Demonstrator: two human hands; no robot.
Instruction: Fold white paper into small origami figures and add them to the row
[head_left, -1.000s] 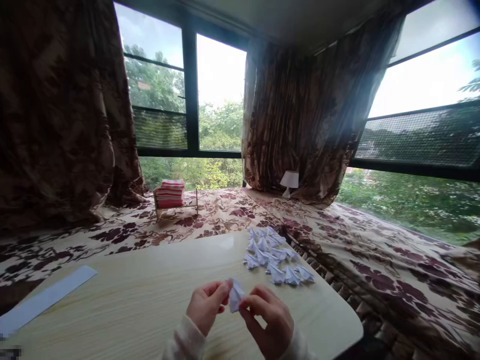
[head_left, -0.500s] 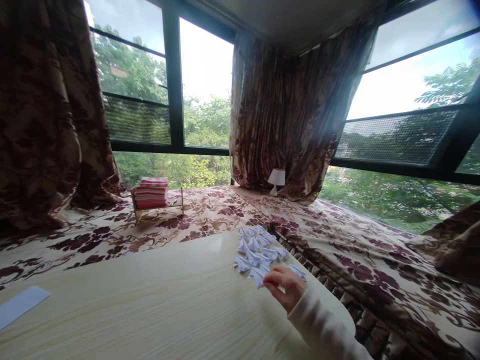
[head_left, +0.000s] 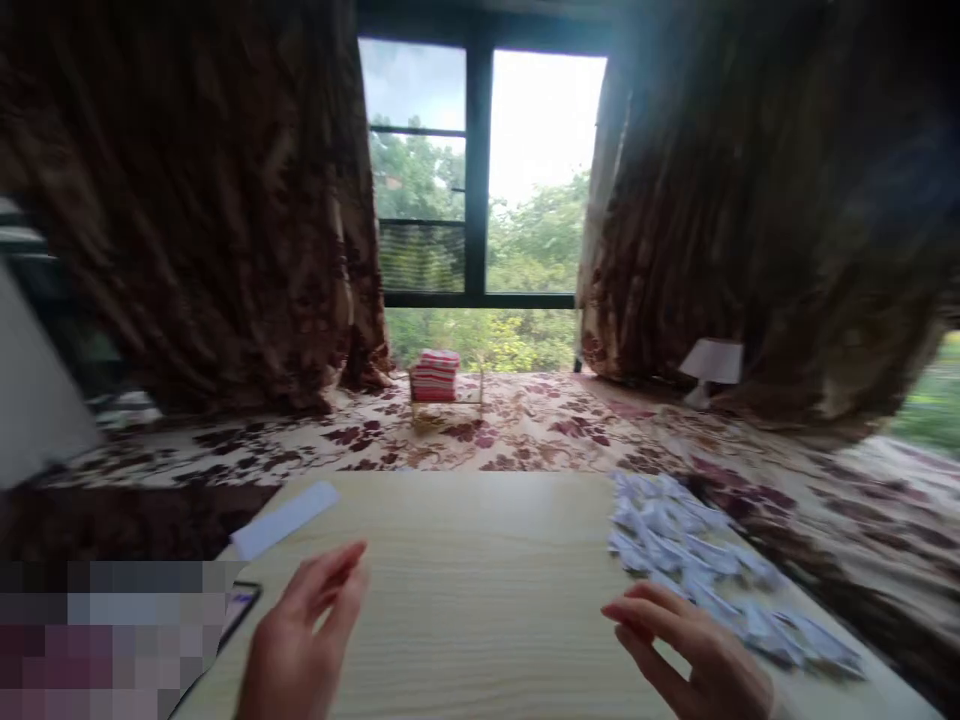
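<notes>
My left hand (head_left: 304,635) hovers over the near left of the pale wood-grain table (head_left: 480,590), fingers loosely bent, thumb apart, nothing between them. Just beyond it lies a white strip of paper (head_left: 286,520). On the right, my right hand (head_left: 686,645) is curved above the tabletop with a gap between thumb and fingers, and I see nothing in it. Beside and behind that hand, several small folded white papers (head_left: 675,530) with pointed tips sit in a cluster along the table's right side. Motion blurs their shapes.
A dark-edged device (head_left: 241,608) is partly visible at the left table edge. Behind the table, on flowered cloth (head_left: 525,420), stand a small rack with folded red-striped cloths (head_left: 436,378) and a white lamp (head_left: 712,362). Dark curtains (head_left: 262,220) flank the window.
The view has turned left. My right hand has let go of the folded paper it was touching and moved away from it. My left hand has come into view.
</notes>
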